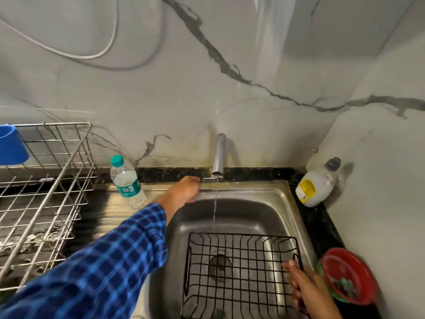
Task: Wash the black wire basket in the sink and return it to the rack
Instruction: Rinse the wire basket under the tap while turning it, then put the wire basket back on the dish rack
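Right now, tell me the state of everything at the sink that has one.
tap: running, thin stream.
black wire basket: in the sink.
left hand: grips the tap handle.
right hand: grips the black wire basket's right side.
water bottle: upright, capped.
white bottle: capped.

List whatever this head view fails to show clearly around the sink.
Head view throughout:
- Tap handle: mostly covered by the left hand gripping it.
- Basket: near edge cut off by the frame's bottom.
- Water bottle label: too small to read.
- Red bowl contents: blurred.
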{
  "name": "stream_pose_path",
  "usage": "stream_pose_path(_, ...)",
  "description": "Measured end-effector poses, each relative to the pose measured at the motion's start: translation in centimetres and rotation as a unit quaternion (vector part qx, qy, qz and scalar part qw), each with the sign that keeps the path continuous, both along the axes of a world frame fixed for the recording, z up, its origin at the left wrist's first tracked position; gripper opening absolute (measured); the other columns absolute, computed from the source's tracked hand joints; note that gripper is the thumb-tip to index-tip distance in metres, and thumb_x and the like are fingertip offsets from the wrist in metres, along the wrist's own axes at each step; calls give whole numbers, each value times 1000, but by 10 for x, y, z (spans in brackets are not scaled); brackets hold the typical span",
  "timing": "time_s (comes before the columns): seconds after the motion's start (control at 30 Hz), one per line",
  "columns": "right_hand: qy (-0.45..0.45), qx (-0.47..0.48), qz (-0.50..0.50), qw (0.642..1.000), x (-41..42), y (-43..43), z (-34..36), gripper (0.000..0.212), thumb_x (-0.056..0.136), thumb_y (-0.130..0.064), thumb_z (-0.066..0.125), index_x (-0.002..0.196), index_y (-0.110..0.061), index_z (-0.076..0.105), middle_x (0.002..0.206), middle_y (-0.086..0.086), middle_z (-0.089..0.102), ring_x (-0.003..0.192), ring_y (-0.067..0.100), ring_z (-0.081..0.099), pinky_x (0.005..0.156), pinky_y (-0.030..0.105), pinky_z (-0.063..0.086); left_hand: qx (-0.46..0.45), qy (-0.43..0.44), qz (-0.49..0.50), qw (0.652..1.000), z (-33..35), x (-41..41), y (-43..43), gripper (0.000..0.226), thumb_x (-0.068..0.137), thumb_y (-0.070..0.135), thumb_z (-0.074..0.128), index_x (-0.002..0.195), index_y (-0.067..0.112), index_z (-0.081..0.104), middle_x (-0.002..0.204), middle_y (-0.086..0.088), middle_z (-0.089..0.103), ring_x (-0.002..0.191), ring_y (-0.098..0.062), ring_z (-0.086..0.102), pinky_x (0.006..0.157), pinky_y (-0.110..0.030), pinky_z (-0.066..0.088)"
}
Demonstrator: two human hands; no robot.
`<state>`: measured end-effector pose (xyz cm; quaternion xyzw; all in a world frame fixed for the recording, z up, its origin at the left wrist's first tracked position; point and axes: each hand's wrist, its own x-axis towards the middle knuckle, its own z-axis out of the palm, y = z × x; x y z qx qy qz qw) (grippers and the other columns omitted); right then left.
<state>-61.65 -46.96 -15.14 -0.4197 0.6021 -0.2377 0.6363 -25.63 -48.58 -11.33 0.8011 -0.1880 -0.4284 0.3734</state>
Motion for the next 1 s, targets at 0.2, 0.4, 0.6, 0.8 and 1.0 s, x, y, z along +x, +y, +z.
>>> stream_pose_path(0.2, 24, -2, 29, 999, 1, 8, -6, 21, 96, -21, 64, 97, -2, 72, 55, 3, 36, 42, 15, 33, 42, 23, 29, -57, 139, 89, 985, -3, 4, -21, 30, 99, -7, 41, 112, 4, 65, 92, -9, 68, 81, -18, 60, 74, -31, 54)
stream_pose_path(0.4, 6, 17, 24, 1000, 6, 8, -14, 21, 97, -22, 62, 100, -4, 71, 52, -1, 38, 40, 12, 34, 42, 22, 32, -120, 154, 117, 974, 8, -5, -28, 29, 99, -9, 42, 108, 4, 66, 88, -12, 67, 78, -16, 63, 73, -24, 55)
stream_pose_path(0.6, -3, 28, 18, 999, 7, 6, -13, 23, 98, -22, 61, 100, -2, 71, 52, -1, 42, 40, 11, 35, 43, 21, 31, -132, 186, 28, 973, 15, -7, -33, 32, 101, 1, 50, 133, 3, 52, 120, -16, 68, 111, -23, 69, 95, -34, 57)
stream_pose_path(0.8, -11, 38, 14, 999, 9, 14, -6, 25, 98, -25, 61, 101, -2, 70, 53, -1, 39, 41, 12, 34, 45, 22, 33, -134, 149, -42, 979, 28, -23, -7, 31, 100, -8, 46, 111, 19, 59, 116, -3, 63, 113, -13, 59, 98, -28, 50)
stream_pose_path(1.0, -18, 42, 16, 999, 14, 20, 22, 26, 96, -26, 64, 100, -2, 71, 52, 0, 39, 37, 11, 35, 39, 22, 33, -34, -142, -55, 988, 10, -38, 81, 32, 105, 33, 46, 136, 30, 53, 126, 7, 60, 113, -11, 55, 99, -32, 44)
